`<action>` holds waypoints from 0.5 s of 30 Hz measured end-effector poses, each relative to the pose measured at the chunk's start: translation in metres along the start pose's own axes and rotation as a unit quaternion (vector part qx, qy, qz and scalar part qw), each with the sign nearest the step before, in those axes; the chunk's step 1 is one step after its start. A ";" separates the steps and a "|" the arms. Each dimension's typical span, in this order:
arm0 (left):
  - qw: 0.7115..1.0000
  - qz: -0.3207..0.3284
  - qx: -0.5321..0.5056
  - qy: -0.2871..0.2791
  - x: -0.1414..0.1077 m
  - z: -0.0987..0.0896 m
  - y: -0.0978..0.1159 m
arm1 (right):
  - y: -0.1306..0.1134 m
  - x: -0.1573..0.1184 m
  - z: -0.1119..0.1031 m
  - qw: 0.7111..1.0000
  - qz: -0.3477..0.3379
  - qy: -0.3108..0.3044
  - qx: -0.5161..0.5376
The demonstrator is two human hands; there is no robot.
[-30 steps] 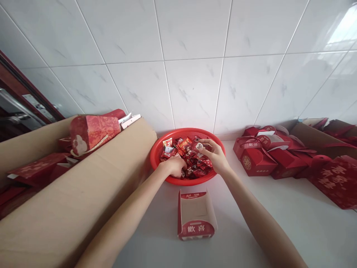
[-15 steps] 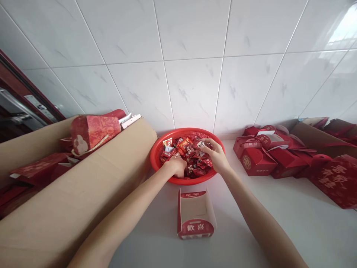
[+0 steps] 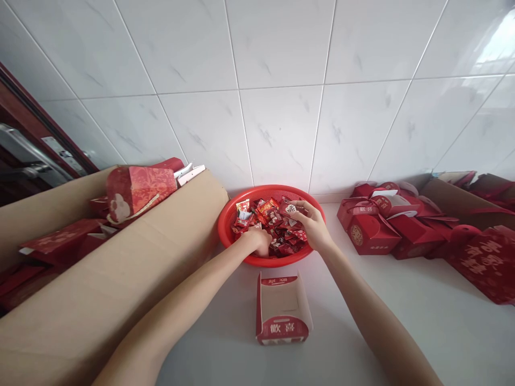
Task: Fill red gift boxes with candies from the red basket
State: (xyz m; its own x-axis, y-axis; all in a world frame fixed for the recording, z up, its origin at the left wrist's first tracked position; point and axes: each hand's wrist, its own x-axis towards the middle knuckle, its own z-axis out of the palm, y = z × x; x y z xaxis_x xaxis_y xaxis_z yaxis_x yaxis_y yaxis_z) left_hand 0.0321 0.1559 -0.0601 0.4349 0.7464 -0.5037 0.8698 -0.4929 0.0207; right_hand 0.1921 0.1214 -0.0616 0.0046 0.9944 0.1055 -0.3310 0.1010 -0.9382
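A red plastic basket (image 3: 272, 262) full of wrapped candies (image 3: 273, 219) stands against the wall. My left hand (image 3: 259, 239) is down among the candies at the front left, its fingers curled and their tips hidden, so what they hold does not show. At the basket's right side my right hand (image 3: 311, 221) pinches a dark red wrapped candy (image 3: 290, 208) with a pale printed mark, over the heap. In front of the basket an open red and white gift box (image 3: 282, 306) lies on the table with nothing in it.
On the left is a long cardboard box (image 3: 161, 236) holding red gift boxes (image 3: 140, 187). Several closed red gift boxes (image 3: 372, 234) are piled at the right, beside another cardboard box (image 3: 442, 195). White wall tiles (image 3: 277, 134) rise behind the basket.
My left hand has shifted very slightly to the right among the candies. My right hand keeps the same candy in nearly the same spot. The view has moved a little.
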 end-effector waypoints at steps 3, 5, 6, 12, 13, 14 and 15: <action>0.998 0.001 -0.014 -0.056 -0.008 -0.009 -0.002 | 0.001 0.000 0.000 1.000 -0.003 -0.003 0.003; 0.996 0.016 -0.043 -0.071 -0.014 -0.014 -0.007 | 0.002 0.001 -0.001 1.000 -0.005 -0.004 0.000; 0.996 0.020 -0.053 -0.073 -0.017 -0.015 -0.009 | 0.002 0.001 -0.001 1.000 -0.005 -0.004 -0.002; 0.999 -0.019 -0.023 -0.043 -0.016 -0.011 0.002 | 0.002 0.001 -0.001 1.000 0.001 -0.003 -0.004; 0.999 -0.023 -0.017 -0.034 -0.015 -0.010 0.005 | 0.002 0.001 -0.001 1.000 0.001 -0.002 -0.005; 0.999 -0.024 -0.013 -0.026 -0.014 -0.009 0.008 | 0.002 0.001 -0.001 1.000 0.001 -0.002 -0.006; 0.999 -0.024 -0.012 -0.019 -0.014 -0.009 0.009 | 0.003 0.001 -0.001 1.000 0.001 -0.002 -0.006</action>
State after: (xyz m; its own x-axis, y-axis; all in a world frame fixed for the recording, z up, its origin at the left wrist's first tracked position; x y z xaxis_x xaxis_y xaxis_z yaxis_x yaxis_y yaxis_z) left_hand 0.0360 0.1451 -0.0457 0.3845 0.7513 -0.5364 0.8948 -0.4461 0.0166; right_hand 0.1922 0.1226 -0.0642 0.0008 0.9945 0.1045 -0.3195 0.0993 -0.9424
